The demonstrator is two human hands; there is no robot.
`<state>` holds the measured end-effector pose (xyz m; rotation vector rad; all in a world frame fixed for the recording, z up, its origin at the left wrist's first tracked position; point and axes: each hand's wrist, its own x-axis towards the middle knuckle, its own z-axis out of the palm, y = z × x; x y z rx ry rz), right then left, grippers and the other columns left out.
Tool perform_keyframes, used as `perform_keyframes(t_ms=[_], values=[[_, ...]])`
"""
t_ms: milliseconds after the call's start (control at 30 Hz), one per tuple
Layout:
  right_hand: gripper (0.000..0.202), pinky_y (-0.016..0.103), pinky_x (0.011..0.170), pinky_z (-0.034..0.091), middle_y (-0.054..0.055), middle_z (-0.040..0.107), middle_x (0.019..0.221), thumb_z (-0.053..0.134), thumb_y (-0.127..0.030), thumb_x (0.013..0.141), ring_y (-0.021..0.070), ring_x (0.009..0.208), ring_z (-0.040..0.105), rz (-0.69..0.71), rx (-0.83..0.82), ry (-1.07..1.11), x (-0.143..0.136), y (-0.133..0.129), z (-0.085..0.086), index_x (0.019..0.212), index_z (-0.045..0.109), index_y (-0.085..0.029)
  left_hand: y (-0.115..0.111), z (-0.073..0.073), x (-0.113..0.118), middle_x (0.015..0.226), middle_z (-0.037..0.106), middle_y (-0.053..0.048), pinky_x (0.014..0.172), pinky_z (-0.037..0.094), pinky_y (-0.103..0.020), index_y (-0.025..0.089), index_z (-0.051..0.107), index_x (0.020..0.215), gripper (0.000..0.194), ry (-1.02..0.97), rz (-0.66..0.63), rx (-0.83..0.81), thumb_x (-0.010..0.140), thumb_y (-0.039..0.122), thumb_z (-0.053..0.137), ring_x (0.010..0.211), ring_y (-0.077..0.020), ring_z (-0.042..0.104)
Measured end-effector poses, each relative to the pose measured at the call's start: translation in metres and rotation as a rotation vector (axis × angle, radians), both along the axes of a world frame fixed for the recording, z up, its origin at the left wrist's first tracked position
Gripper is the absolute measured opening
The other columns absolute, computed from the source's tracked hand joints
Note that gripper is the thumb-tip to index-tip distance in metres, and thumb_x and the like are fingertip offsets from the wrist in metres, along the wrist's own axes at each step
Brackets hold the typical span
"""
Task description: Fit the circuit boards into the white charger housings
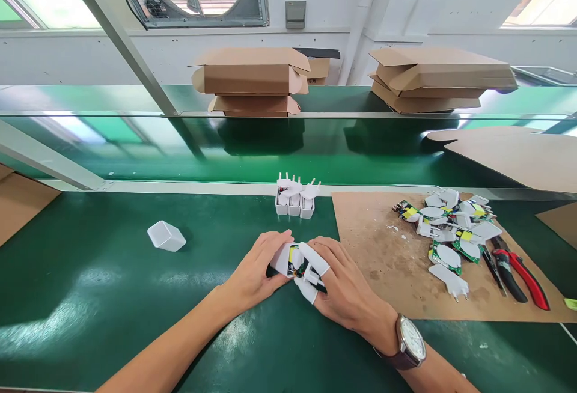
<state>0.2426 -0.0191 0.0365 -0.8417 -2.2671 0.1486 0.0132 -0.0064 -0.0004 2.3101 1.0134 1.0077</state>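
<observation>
My left hand [259, 264] is closed around a white plastic charger housing [282, 259], just above the green table. From the right, my right hand [345, 285], with white covers on its fingertips, grips a circuit board [296, 259] with a yellow part at the housing's open end. How deep the board sits inside is hidden by my fingers. Beyond my hands stand several white housings with plug pieces [294, 201], their pins pointing up. A loose white housing [166, 236] lies on its side to the left.
On a brown cardboard sheet [369, 261] at right lie a pile of circuit boards with white plug pieces [446, 225], red-and-black pliers [532, 282] and a thin dark tool [493, 270]. Folded cardboard boxes [252, 77] and more boxes [442, 77] rest behind the green belt [315, 164].
</observation>
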Motion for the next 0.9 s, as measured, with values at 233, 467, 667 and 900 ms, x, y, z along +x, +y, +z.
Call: perform_keyframes(t_ms=[233,467,667,900], values=[[0.041,0.040,0.094,0.063,0.009,0.068,0.124,0.051,-0.034,0.106,0.0223,0.108,0.070,-0.027,-0.455,0.306,0.008,0.005,-0.013,0.147,0.046,-0.028,0.001,0.001,-0.003,0.145,0.058,-0.013,0.109,0.053,-0.049,0.032,0.026,0.161,0.081,0.029,-0.038,-0.162,0.093,0.023,0.069,0.133,-0.0291,0.055],[0.037,0.047,0.110,0.055,0.012,0.060,0.142,0.055,-0.020,0.103,0.0250,0.132,0.061,0.077,-0.266,0.143,-0.001,0.022,-0.021,0.138,0.057,-0.029,0.002,0.000,-0.014,0.149,0.060,-0.009,0.119,0.046,-0.045,0.027,0.027,0.160,0.071,-0.293,0.033,-0.531,0.098,0.036,0.061,0.136,-0.0248,0.060],[0.031,0.044,0.100,0.061,0.015,0.060,0.134,0.057,-0.021,0.103,0.0255,0.121,0.066,0.203,-0.144,-0.023,-0.014,0.037,-0.018,0.132,0.063,-0.026,0.003,0.010,-0.016,0.162,0.047,-0.008,0.125,0.037,-0.048,0.027,0.030,0.161,0.062,-0.371,0.030,-0.693,0.106,0.052,0.041,0.147,-0.0254,0.050],[0.041,0.035,0.089,0.064,0.011,0.065,0.129,0.056,-0.015,0.102,0.0208,0.111,0.070,0.144,-0.147,0.091,-0.025,0.032,-0.025,0.140,0.058,-0.031,0.003,0.004,-0.020,0.164,0.043,-0.009,0.124,0.040,-0.051,0.026,0.034,0.160,0.056,-0.317,0.068,-0.489,0.108,0.044,0.043,0.151,-0.0269,0.043]])
